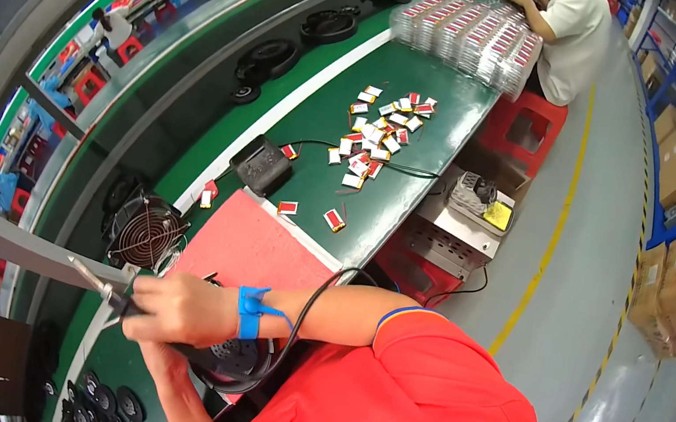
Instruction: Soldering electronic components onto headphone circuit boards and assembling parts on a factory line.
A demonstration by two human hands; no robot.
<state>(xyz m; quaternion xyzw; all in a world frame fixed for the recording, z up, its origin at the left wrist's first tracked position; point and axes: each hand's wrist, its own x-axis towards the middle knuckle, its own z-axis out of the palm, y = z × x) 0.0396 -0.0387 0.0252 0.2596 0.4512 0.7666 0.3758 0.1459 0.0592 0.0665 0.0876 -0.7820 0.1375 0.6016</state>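
Observation:
In my right hand [183, 310] is a soldering iron [117, 299], its metal tip pointing up and left. The fingers are closed round its dark handle, and a blue strap [251, 313] circles that wrist. A black cable [304, 317] passes over my right forearm. My left hand [164, 354] is just below, mostly covered by the right, so its fingers are hidden. Beneath the right wrist a black round part [235, 357] with small holes is partly visible. It lies by a red mat [261, 243], where the hands are working.
Small white and red battery packs [368, 140] lie scattered beyond the mat, near a black box [261, 164]. A fan [147, 231] stands left; black round parts [91, 407] lie lower left. Stacked clear trays [465, 40] stand before a person [574, 40] at the far end.

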